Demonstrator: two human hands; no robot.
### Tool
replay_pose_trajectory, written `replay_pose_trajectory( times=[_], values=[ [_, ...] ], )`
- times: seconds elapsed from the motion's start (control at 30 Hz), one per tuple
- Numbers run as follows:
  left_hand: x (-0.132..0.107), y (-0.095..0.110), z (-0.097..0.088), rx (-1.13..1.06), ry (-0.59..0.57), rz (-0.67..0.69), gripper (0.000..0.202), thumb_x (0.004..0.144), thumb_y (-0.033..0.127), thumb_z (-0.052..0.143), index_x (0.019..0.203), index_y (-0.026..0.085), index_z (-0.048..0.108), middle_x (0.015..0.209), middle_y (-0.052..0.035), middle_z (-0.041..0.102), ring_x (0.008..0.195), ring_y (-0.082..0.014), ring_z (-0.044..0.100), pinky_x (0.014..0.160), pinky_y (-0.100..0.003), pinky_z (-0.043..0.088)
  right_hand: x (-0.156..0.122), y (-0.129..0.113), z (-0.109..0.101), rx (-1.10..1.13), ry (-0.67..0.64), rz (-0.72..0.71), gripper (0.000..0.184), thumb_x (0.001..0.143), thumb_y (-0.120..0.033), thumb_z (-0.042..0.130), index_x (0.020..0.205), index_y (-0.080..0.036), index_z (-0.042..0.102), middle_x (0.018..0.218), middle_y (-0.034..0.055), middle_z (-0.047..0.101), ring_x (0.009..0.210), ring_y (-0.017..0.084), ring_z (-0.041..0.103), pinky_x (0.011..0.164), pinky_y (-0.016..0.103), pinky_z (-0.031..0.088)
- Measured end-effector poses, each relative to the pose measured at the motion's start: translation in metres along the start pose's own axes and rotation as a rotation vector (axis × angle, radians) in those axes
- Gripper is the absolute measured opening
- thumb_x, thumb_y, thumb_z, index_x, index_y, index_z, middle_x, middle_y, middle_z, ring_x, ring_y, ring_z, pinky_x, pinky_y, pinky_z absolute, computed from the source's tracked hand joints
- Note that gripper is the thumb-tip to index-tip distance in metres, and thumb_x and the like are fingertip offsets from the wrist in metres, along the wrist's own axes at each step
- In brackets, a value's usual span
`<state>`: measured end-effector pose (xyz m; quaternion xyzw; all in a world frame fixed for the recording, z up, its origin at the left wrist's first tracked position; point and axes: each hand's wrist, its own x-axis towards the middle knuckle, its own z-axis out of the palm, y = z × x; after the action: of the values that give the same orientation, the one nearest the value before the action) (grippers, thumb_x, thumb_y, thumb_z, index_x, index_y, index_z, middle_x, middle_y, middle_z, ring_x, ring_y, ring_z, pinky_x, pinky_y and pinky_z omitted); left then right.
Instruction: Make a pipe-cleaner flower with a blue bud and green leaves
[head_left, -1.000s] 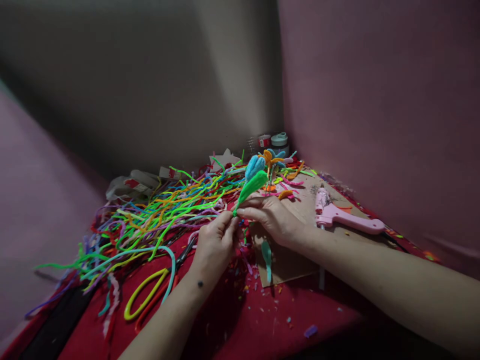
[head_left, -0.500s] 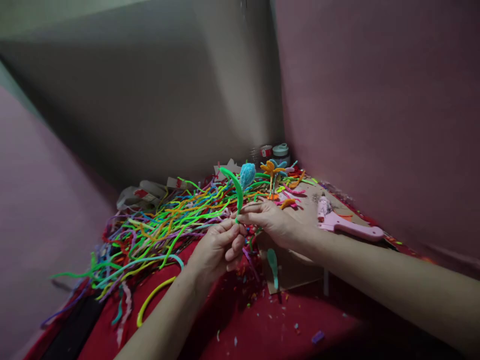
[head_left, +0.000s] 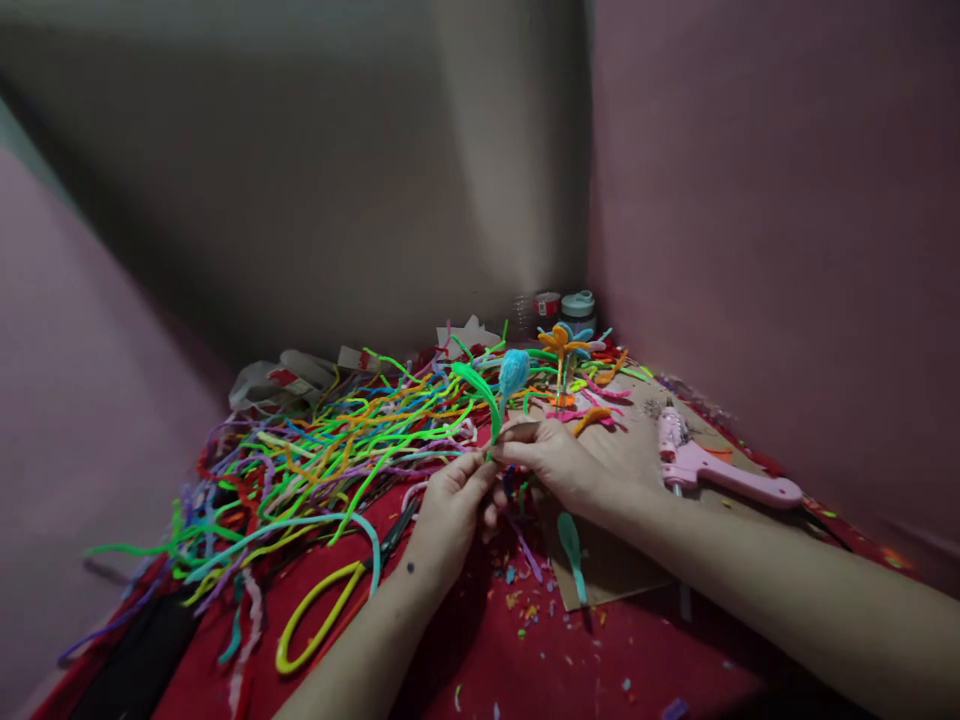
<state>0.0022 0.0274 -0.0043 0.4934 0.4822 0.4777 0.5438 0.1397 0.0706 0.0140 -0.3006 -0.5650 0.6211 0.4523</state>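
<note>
My left hand [head_left: 448, 508] and my right hand [head_left: 561, 462] meet above the red cloth and pinch the stem of a small pipe-cleaner flower. Its light blue bud [head_left: 514, 371] stands upright above my fingers, and a green pipe-cleaner leaf [head_left: 478, 387] curves up and to the left beside it. Both hands have their fingers closed on the stem. A big tangle of coloured pipe cleaners [head_left: 322, 440] lies just left of my hands.
A pink glue gun [head_left: 712, 468] lies on a cardboard sheet [head_left: 615, 560] at the right. Yellow-handled scissors [head_left: 330, 605] lie by my left wrist. An orange pipe-cleaner flower [head_left: 561, 345] and small jars [head_left: 577, 305] stand in the corner. A teal piece [head_left: 572, 540] lies on the cardboard.
The green leaf, pointing up and right a second ago, now curves up and left beside the blue bud. Both hands stay on the stem. The view has shifted a little.
</note>
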Motion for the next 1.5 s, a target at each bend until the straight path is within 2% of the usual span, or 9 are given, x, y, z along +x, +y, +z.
replay_pose_trajectory(
  times=[0.1, 0.17, 0.23, 0.33, 0.47, 0.67, 1.03, 1.23, 1.5],
  values=[
    [-0.004, -0.003, -0.001, 0.297, 0.127, 0.171, 0.016, 0.081, 0.033, 0.055, 0.077, 0.018, 0.058, 0.053, 0.0043, 0.05, 0.043, -0.0081, 0.042, 0.042, -0.019, 0.032, -0.012, -0.017, 0.004, -0.059, -0.031, -0.016, 0.028, 0.062, -0.027, 0.074, 0.045, -0.02, 0.053, 0.057, 0.0011, 0.054, 0.069, 0.019, 0.053, 0.064, 0.03, 0.041],
    [-0.006, -0.007, -0.003, 0.434, 0.177, 0.309, 0.014, 0.082, 0.028, 0.055, 0.073, 0.019, 0.06, 0.054, 0.0041, 0.048, 0.048, -0.0086, 0.042, 0.048, -0.02, 0.033, -0.015, -0.021, 0.006, -0.124, 0.046, -0.055, 0.023, 0.061, -0.027, 0.076, 0.049, -0.021, 0.057, 0.061, 0.0022, 0.054, 0.074, 0.02, 0.054, 0.066, 0.031, 0.042],
    [-0.007, -0.009, -0.004, 0.472, 0.185, 0.345, 0.016, 0.083, 0.028, 0.053, 0.071, 0.02, 0.061, 0.053, 0.0039, 0.048, 0.048, -0.0091, 0.042, 0.049, -0.02, 0.032, -0.015, -0.016, 0.008, -0.15, 0.13, -0.109, 0.024, 0.061, -0.034, 0.075, 0.052, -0.02, 0.057, 0.068, 0.0027, 0.053, 0.074, 0.019, 0.052, 0.068, 0.031, 0.042],
    [-0.008, -0.008, -0.001, 0.389, 0.127, 0.239, 0.021, 0.084, 0.029, 0.051, 0.065, 0.019, 0.056, 0.049, 0.0042, 0.049, 0.043, -0.0088, 0.043, 0.045, -0.02, 0.032, -0.014, -0.009, 0.009, -0.17, 0.118, -0.093, 0.027, 0.065, -0.038, 0.07, 0.053, -0.019, 0.057, 0.069, 0.0024, 0.052, 0.073, 0.017, 0.051, 0.07, 0.032, 0.042],
    [-0.01, 0.002, 0.004, 0.16, 0.048, 0.033, 0.019, 0.082, 0.03, 0.053, 0.067, 0.018, 0.053, 0.046, 0.0054, 0.049, 0.033, -0.0063, 0.037, 0.035, -0.018, 0.027, -0.02, -0.021, 0.007, -0.299, 0.042, -0.035, 0.02, 0.065, -0.03, 0.071, 0.053, -0.02, 0.059, 0.059, 0.0012, 0.05, 0.074, 0.019, 0.052, 0.066, 0.03, 0.042],
    [-0.009, 0.009, -0.002, -0.256, -0.241, -0.161, 0.016, 0.081, 0.03, 0.057, 0.073, 0.017, 0.053, 0.043, 0.0088, 0.04, 0.032, -0.0031, 0.021, 0.03, -0.014, 0.023, -0.024, -0.033, 0.002, -0.321, -0.055, -0.048, 0.017, 0.075, -0.017, 0.06, 0.059, -0.02, 0.063, 0.059, 0.001, 0.053, 0.071, 0.018, 0.053, 0.067, 0.03, 0.041],
    [-0.01, 0.011, -0.008, -0.27, -0.286, -0.212, 0.018, 0.078, 0.031, 0.062, 0.071, 0.015, 0.056, 0.04, 0.0092, 0.037, 0.031, -0.001, 0.02, 0.03, -0.012, 0.022, -0.022, -0.021, -0.001, -0.19, -0.11, -0.047, 0.016, 0.072, -0.01, 0.062, 0.071, -0.023, 0.072, 0.07, -0.0003, 0.062, 0.079, 0.017, 0.058, 0.079, 0.032, 0.045],
    [-0.012, 0.014, -0.005, -0.24, -0.279, -0.18, 0.019, 0.078, 0.031, 0.061, 0.072, 0.014, 0.058, 0.04, 0.0089, 0.038, 0.031, -0.0007, 0.019, 0.031, -0.013, 0.02, -0.02, 0.001, -0.001, 0.039, -0.104, -0.016, 0.009, 0.071, -0.023, 0.068, 0.078, -0.02, 0.072, 0.089, 0.0031, 0.066, 0.086, 0.017, 0.058, 0.076, 0.031, 0.047],
    [-0.012, 0.013, -0.004, -0.055, -0.215, -0.057, 0.026, 0.078, 0.035, 0.06, 0.064, 0.016, 0.05, 0.043, 0.0075, 0.044, 0.032, -0.0025, 0.026, 0.033, -0.016, 0.02, -0.019, 0.006, -0.004, 0.026, -0.1, -0.008, 0.016, 0.068, -0.032, 0.071, 0.076, -0.018, 0.071, 0.077, 0.0016, 0.063, 0.073, 0.014, 0.055, 0.068, 0.027, 0.044]
  ],
)
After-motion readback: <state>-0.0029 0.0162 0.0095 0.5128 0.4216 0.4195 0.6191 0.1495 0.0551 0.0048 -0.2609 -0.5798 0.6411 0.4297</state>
